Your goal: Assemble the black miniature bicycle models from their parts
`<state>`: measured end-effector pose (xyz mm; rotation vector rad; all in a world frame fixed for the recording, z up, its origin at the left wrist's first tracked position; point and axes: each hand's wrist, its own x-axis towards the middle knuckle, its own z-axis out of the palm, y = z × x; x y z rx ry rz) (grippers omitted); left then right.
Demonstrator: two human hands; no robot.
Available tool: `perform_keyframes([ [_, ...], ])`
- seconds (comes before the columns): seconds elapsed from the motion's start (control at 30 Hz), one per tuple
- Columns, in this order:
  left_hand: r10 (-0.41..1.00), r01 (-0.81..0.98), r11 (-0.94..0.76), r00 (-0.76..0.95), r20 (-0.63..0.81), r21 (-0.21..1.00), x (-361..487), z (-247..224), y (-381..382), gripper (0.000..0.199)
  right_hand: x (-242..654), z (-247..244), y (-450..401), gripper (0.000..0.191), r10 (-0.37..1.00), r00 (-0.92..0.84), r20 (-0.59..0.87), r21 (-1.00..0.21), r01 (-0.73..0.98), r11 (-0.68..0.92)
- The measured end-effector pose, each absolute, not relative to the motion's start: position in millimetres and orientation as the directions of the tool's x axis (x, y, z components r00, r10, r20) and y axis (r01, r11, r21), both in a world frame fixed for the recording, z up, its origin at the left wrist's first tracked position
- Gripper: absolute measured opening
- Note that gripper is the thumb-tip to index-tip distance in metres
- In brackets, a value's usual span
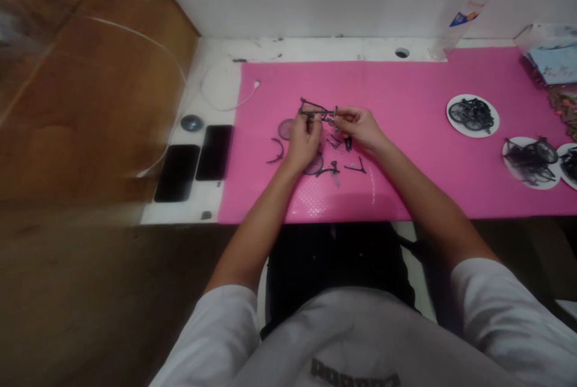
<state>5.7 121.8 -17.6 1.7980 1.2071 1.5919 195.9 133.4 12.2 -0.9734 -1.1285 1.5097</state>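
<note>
A thin black model bicycle frame (314, 107) is held up between both hands, above the pink mat. My left hand (305, 140) pinches its lower left part, fingers closed. At the frame's right end, my right hand (360, 127) has thumb and fingers pressed together; whether a separate small part sits in that pinch is too small to tell. Under and around the hands lie small wheels, one wheel (285, 129) on the left and another wheel (314, 164) nearer me. A curved black piece (276, 151), an L-shaped piece (357, 166) and several tiny dark parts (334, 142) lie close by.
White plates (452, 125) with black model bicycles or their parts stand at the right. Two dark phones (215, 152), a round dark object (192, 123) and a white cable (243, 101) lie left. A clear bottle (469, 14) stands at the back, beside packaged items (552, 62).
</note>
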Motion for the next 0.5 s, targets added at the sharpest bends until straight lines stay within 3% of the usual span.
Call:
perform_keyframes([
  [0.17,0.831,0.350,-0.526,0.019,0.556,0.775,7.2,-22.6,121.3,0.063,195.6,8.1,133.6,0.071,0.951,-0.298,-0.084,-0.928,-0.324,-0.183],
  [0.5,0.819,0.313,-0.562,0.084,0.567,0.766,13.0,-25.8,119.3,0.070,195.1,13.5,129.4,0.079,0.924,-0.376,-0.076,-0.932,-0.302,-0.200],
])
